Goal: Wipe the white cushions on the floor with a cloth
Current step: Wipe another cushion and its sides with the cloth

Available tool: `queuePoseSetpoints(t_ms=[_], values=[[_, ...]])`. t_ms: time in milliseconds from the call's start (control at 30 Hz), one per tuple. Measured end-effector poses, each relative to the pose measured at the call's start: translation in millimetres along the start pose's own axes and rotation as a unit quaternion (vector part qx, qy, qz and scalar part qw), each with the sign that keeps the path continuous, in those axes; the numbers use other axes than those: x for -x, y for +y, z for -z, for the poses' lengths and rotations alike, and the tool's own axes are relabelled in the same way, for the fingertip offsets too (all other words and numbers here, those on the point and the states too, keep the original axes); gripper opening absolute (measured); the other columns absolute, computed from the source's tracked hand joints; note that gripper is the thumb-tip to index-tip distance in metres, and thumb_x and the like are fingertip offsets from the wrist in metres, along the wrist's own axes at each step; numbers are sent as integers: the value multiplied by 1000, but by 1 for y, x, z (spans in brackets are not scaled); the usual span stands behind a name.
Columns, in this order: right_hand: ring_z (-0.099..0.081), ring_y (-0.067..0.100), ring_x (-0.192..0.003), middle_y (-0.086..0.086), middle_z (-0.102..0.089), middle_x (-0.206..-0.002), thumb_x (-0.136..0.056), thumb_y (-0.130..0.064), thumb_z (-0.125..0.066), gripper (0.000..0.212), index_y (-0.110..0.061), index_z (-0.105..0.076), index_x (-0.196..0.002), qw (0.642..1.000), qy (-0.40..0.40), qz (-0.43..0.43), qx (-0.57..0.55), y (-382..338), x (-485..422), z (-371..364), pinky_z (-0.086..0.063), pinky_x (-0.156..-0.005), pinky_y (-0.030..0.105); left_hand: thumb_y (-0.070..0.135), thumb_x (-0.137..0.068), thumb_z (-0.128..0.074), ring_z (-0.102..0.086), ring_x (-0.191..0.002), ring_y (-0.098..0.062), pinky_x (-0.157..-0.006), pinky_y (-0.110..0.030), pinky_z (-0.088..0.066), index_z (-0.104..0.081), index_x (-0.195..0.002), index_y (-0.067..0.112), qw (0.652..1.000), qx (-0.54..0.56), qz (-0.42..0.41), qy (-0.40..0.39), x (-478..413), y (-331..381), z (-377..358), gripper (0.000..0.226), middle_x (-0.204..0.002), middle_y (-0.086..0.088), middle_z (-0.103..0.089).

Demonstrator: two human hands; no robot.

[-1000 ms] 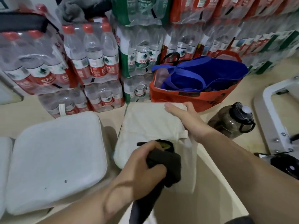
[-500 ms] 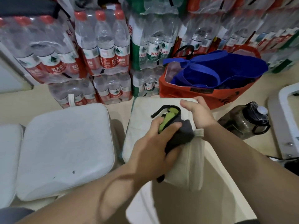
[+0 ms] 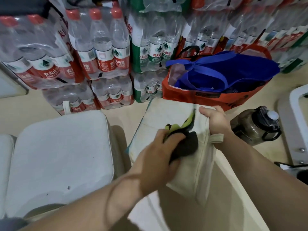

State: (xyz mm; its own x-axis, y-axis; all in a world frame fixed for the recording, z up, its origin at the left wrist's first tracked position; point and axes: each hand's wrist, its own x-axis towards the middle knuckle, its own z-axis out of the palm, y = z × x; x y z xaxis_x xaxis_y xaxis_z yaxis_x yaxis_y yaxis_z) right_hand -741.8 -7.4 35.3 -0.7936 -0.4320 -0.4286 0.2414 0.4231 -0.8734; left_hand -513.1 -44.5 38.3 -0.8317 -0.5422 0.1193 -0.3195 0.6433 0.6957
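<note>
Cushion running near-to-far, right hand gripping its edge, left hand clutching cloth

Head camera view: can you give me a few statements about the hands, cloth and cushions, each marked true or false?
1. The left hand grips a dark cloth. True.
2. The right hand rests on the water jug. False: it holds the edge of the cream cushion; the water jug stands apart.
3. A blue bag sits inside the orange bag. True.
4. The dark cloth lies on the white cushion. False: it is against the cream cushion; the white cushion lies apart.
</note>
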Motion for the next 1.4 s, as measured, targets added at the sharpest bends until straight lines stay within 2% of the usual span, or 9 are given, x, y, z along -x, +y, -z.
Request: queuePoseSetpoints(t_ms=[67,200,467,667,867,1000,1100,1300,1400], values=[[-64,31,-113,0,-70,-113,-68,-45,-79,31,-34,-68,-96,1000,8,-17,-6,1,-6,-6,-51,-101,52,33,-84,-54,-65,-97,-35,-82,-42,-56,-42,-137,39,999,-25,38,25,-13,-28,8,55,-131,0,-47],[-58,38,-123,1,-66,-123,-48,-62,-71,45,-47,-61,-90,999,20,-27,1,17,-36,-9,-48,-102,61,21,-90,-57,-60,-102,-43,-86,-43,-49,-43,-141,28,955,-39,282,86,-30,-74,18,52,-122,-12,-48],[-57,36,-124,2,-66,-126,-53,-67,-71,60,-39,-65,-106,999,21,18,24,10,-29,-22,-46,-107,61,28,-85,-62,-63,-106,-24,-91,-38,-52,-51,-138,34,996,78,-27,15,-23,-15,16,55,-128,5,-51],[-46,31,-128,-1,-47,-129,-87,-58,-61,34,-32,-56,-108,986,-44,74,143,-12,19,-44,-40,-110,58,22,-92,-59,-56,-111,-34,-90,-37,-45,-45,-141,29,957,27,264,115,-45,-71,24,51,-123,-7,-48],[-57,25,-114,1,-55,-111,-100,-66,-48,38,-30,-59,-92,984,-53,99,141,-11,23,-40,-44,-104,45,17,-88,-68,-54,-120,-11,-103,-28,-45,-50,-140,30,987,153,-14,46,-22,-6,17,57,-136,6,-49],[-55,15,-80,-6,-56,-79,-102,-49,-58,39,-14,-51,-86,977,-86,152,126,-5,35,-33,-44,-78,40,13,-86,-61,-57,-116,-26,-99,-40,-49,-46,-141,33,988,69,100,97,-37,-55,29,60,-137,1,-48],[-60,17,-88,-11,-62,-80,-100,-45,-59,28,-23,-57,-84,972,-101,164,135,-2,36,-28,-47,-82,43,17,-91,-58,-54,-116,-27,-98,-36,-45,-43,-143,32,959,71,231,146,-43,-60,29,56,-135,-3,-47],[-66,5,-95,-7,-71,-103,-100,-41,-52,20,-29,-68,-104,961,-141,210,113,7,31,-12,-50,-91,34,10,-82,-67,-57,-117,-16,-97,-29,-50,-52,-140,28,990,133,-29,44,-31,0,13,63,-141,8,-45],[-64,9,-103,-4,-67,-107,-94,-54,-53,27,-32,-68,-91,971,-128,176,96,9,31,-6,-49,-96,35,9,-79,-64,-60,-115,-25,-92,-39,-53,-50,-141,30,996,47,-7,72,-41,-26,18,66,-144,6,-44]])
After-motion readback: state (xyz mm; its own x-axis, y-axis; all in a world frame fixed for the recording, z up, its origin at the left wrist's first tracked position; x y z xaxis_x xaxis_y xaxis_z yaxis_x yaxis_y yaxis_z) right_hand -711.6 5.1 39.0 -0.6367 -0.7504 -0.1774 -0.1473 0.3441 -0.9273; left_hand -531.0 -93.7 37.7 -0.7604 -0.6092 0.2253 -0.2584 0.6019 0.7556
